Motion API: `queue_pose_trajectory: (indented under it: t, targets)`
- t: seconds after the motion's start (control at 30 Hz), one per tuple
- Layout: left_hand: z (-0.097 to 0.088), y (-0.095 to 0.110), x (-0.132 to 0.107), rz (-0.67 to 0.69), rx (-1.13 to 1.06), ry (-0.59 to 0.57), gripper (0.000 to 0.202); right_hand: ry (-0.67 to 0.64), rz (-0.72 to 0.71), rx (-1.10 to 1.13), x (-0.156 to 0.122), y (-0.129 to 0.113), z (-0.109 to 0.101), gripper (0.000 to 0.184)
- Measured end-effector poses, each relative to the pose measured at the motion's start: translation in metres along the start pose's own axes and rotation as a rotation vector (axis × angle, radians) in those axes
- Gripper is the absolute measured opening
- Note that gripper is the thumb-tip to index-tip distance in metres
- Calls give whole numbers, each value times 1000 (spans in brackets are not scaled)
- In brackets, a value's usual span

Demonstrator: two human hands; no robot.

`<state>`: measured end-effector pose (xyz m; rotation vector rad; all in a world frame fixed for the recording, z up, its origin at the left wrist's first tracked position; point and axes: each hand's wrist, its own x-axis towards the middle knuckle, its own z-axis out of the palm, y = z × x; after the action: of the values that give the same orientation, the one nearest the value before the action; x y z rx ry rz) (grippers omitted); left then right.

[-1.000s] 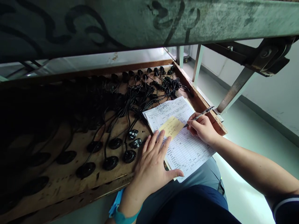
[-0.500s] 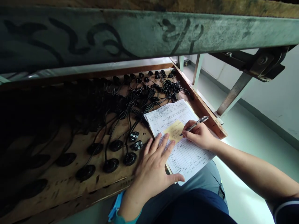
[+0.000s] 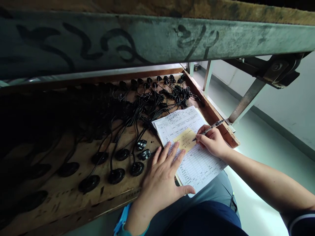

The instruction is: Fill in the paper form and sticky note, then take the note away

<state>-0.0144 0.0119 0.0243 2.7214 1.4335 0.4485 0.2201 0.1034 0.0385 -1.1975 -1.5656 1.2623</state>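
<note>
Between the fingers of my right hand (image 3: 212, 141) is a pen (image 3: 213, 126), its tip at the right part of a yellow sticky note (image 3: 185, 139) that bears handwriting. Under the note lies a printed form (image 3: 197, 167) with table lines, on top of other sheets. My left hand (image 3: 164, 177) rests flat with fingers spread, its fingertips on the form and the note's lower left edge. The papers lie over the right front corner of a wooden tray (image 3: 145, 133) and stick out past its front edge above my lap.
Black cables (image 3: 134, 113) with round black parts (image 3: 116, 176) fill the tray; its left side is in deep shadow. A green metal beam (image 3: 152, 41) with black marks crosses overhead. A metal bracket (image 3: 275, 67) and slanted leg (image 3: 247, 101) stand at the right.
The pen and my right hand have shifted slightly to the right on the note. My left hand stays in place. The camera view has tilted a little.
</note>
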Motion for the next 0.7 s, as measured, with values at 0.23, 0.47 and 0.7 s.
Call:
queue_pose_trajectory:
  t: [0.23,0.47,0.7]
  targets:
    - [1,-1,0,0,1,-10,114,-3,-39,-52,-2,0,0,15]
    - [3,-2,-1,4,3,-16,113,-237,-95,-70,-5,3,5,15]
    - [4,-3,-1,0,-1,-28,113,-224,-114,-129,-4,3,6,12]
